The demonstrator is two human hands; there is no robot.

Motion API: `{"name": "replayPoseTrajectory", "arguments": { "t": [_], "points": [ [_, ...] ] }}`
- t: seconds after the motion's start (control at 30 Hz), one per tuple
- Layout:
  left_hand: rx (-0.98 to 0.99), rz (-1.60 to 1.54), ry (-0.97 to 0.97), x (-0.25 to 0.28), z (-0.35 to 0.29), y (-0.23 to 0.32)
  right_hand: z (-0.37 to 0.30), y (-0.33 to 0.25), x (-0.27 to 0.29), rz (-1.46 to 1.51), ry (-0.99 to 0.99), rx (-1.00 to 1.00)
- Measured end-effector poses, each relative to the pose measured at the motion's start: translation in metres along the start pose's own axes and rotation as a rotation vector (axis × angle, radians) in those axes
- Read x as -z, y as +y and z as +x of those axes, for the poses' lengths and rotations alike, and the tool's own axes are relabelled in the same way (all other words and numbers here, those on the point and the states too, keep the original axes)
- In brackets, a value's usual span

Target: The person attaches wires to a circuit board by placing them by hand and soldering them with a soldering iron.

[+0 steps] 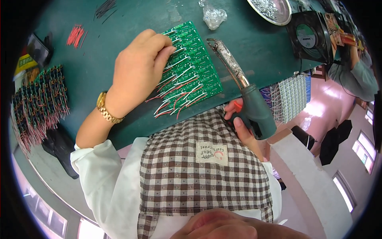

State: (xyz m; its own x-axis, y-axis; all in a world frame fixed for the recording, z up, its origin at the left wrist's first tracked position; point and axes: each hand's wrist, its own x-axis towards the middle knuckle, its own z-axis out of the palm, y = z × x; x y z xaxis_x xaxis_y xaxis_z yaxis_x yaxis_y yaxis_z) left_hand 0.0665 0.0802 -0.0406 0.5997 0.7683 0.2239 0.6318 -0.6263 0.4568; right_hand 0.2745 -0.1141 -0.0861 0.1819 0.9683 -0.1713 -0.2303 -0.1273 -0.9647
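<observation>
A green circuit board panel lies on the table in front of me, with rows of thin white, red and black wires trailing off its left and near sides. My left hand is over the board's left edge, thumb and forefinger pinched on a thin wire whose white end reaches onto the board. My right hand is wrapped round the dark green handle of a soldering gun, a finger near its red trigger. The gun's foil-wrapped barrel points away from me, its tip just off the board's far right corner.
Red tubing pieces and black ones lie at the far left. Finished wired boards stand on the left. Clear plastic wrap, a metal bowl and a black fan are at far right. A co-worker's sleeve shows beyond.
</observation>
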Motion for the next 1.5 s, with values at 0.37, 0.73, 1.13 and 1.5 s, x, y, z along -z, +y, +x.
{"name": "replayPoseTrajectory", "arguments": {
  "t": [0.37,0.73,1.13,1.5],
  "points": [
    [0.065,-0.152,-0.061,-0.022,-0.005,0.013,-0.005,0.007,0.024,-0.033,-0.13,0.098],
    [0.068,-0.083,-0.113,-0.023,0.0,0.014,-0.008,-0.003,0.027,-0.107,-0.112,-0.032],
    [0.053,-0.017,-0.218,-0.013,0.004,0.022,-0.007,-0.007,0.034,-0.058,-0.124,-0.04],
    [-0.032,-0.196,-0.098,-0.016,0.009,0.026,0.0,0.002,0.043,-0.042,-0.155,0.011]
  ]
}}
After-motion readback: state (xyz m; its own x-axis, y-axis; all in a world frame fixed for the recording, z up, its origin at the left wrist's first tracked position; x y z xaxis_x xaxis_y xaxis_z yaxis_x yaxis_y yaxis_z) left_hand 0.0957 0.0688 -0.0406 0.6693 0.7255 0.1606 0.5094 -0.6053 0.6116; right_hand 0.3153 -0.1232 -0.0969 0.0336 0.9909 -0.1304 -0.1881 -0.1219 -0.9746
